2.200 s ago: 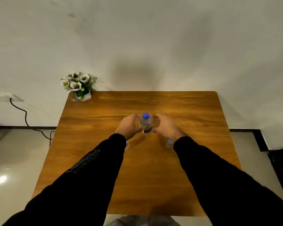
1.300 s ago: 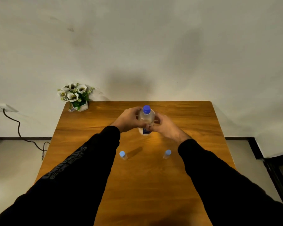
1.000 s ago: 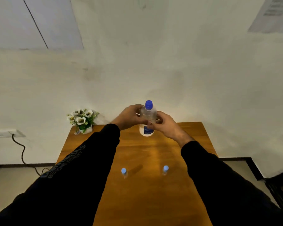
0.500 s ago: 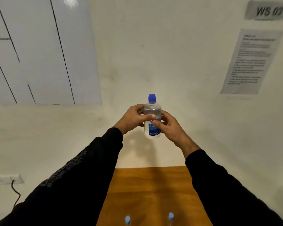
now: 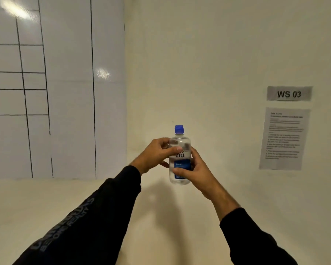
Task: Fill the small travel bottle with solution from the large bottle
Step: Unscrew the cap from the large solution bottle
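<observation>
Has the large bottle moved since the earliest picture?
Yes. The large bottle stood on the table; now both hands hold it up before the wall.

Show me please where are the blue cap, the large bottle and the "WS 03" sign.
blue cap [image 5: 179, 129]: head view, on the cap's side.
large bottle [image 5: 180, 142]: head view, on its clear shoulder above the fingers.
"WS 03" sign [image 5: 289, 94]: head view, on the printed letters.

Both hands held the large bottle [image 5: 180, 150] upright before a cream wall: the left hand [image 5: 154, 155] gripped its upper body, the right hand [image 5: 196, 172] its labelled lower half, blue cap [image 5: 179, 129] on.
</observation>
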